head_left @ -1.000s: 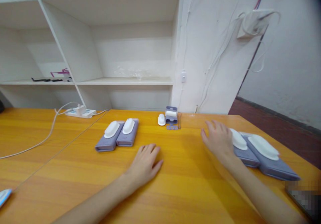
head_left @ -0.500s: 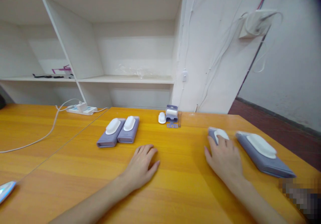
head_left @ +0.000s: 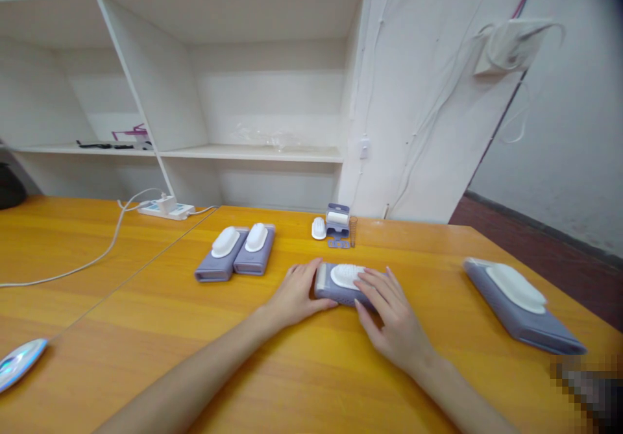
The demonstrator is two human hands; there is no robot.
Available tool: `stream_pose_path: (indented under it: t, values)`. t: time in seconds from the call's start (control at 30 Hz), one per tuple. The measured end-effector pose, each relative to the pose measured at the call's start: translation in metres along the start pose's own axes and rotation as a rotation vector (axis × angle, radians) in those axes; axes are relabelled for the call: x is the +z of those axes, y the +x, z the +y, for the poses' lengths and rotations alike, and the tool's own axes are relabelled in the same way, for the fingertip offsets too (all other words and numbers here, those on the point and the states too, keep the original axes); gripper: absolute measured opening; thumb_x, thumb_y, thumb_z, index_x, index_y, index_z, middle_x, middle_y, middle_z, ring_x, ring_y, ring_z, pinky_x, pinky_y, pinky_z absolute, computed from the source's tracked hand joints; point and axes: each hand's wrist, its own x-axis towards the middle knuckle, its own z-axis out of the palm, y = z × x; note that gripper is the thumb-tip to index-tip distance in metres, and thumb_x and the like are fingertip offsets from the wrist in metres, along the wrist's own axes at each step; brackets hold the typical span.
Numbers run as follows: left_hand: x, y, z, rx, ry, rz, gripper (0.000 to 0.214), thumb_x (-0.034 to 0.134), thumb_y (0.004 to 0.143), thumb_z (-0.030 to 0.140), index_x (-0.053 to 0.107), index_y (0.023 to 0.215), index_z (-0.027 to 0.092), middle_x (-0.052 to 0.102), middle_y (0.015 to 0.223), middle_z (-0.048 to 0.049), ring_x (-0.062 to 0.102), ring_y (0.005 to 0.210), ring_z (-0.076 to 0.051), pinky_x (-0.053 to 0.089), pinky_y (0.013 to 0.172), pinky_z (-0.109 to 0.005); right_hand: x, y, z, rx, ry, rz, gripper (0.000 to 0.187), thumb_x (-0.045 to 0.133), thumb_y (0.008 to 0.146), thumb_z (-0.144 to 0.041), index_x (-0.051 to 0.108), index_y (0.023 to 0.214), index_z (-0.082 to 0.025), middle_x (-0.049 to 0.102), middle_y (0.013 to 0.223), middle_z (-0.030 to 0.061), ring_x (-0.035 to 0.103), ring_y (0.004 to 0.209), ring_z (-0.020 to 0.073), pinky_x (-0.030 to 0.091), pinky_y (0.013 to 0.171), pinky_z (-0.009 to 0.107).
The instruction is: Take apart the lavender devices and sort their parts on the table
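A purple device with a ribbed white top [head_left: 339, 281] lies on the orange table [head_left: 311, 369] in front of me. My left hand [head_left: 296, 291] cups its left end, thumb on the near side and fingers curled behind. My right hand [head_left: 389, 314] covers its right part, fingers laid over the top and thumb against the near edge. Two like devices [head_left: 236, 260] lie side by side to the left, and a larger-looking one [head_left: 520, 304] lies apart at the right.
Small parts stand at the table's back: a white cap [head_left: 318, 228], a purple holder [head_left: 337, 221] and a spring [head_left: 353, 231]. A power strip [head_left: 165, 209] with a white cable lies back left. A blue-white object [head_left: 19, 362] pokes in at the left edge. White shelves rise behind.
My right hand drew one purple device from the right-hand pair to the table's middle. My left hand moved up to meet it and took its left end.
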Motion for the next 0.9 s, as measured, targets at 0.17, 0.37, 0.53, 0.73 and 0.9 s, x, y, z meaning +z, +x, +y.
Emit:
stream_pose_path:
  t: [0.17, 0.37, 0.53, 0.73, 0.9]
  values:
    - [0.0, 0.014, 0.002, 0.003, -0.022, -0.013, 0.088, 0.074, 0.057, 0.06, 0.04, 0.131, 0.026, 0.053, 0.124, -0.0089, 0.048, 0.112, -0.031, 0.037, 0.094, -0.044, 0.006, 0.013, 0.017, 0.122, -0.076, -0.135, 0.064, 0.059, 0.077, -0.048, 0.042, 0.132, -0.021, 0.049, 0.131, 0.0148, 0.044, 0.121, 0.0317, 0.026, 0.105, 0.057]
    - [0.011, 0.017, 0.012, -0.048, 0.05, 0.101, 0.072, 0.073, 0.058, 0.06, 0.049, 0.114, 0.023, 0.057, 0.109, -0.0071, 0.051, 0.103, -0.028, 0.037, 0.089, -0.042, 0.016, 0.019, 0.019, 0.251, -0.258, -0.12, 0.074, 0.056, 0.074, -0.062, 0.044, 0.131, -0.017, 0.043, 0.136, 0.0202, 0.036, 0.126, 0.0376, 0.018, 0.104, 0.061]
    - [0.014, 0.011, 0.013, 0.001, -0.048, 0.04, 0.076, 0.076, 0.055, 0.057, 0.047, 0.116, 0.023, 0.057, 0.114, -0.0072, 0.052, 0.105, -0.029, 0.038, 0.091, -0.042, 0.011, 0.022, 0.012, 0.074, -0.172, -0.157, 0.071, 0.05, 0.08, -0.059, 0.041, 0.135, -0.017, 0.04, 0.139, 0.0179, 0.031, 0.129, 0.0355, 0.019, 0.106, 0.058]
    - [0.009, 0.013, 0.009, 0.05, -0.158, -0.003, 0.081, 0.08, 0.053, 0.051, 0.046, 0.121, 0.023, 0.056, 0.118, -0.0078, 0.052, 0.108, -0.028, 0.04, 0.094, -0.041, -0.003, 0.027, 0.02, 0.015, 0.031, -0.294, 0.076, 0.062, 0.073, -0.058, 0.04, 0.135, -0.021, 0.055, 0.119, 0.0126, 0.05, 0.106, 0.0292, 0.041, 0.092, 0.044]
    - [0.003, 0.013, 0.006, 0.076, -0.221, -0.047, 0.082, 0.079, 0.055, 0.049, 0.044, 0.125, 0.023, 0.054, 0.121, -0.0065, 0.052, 0.109, -0.026, 0.041, 0.094, -0.038, -0.004, 0.025, 0.033, 0.085, 0.027, -0.314, 0.085, 0.071, 0.066, -0.05, 0.036, 0.138, -0.024, 0.054, 0.119, 0.0112, 0.051, 0.106, 0.0283, 0.042, 0.092, 0.042]
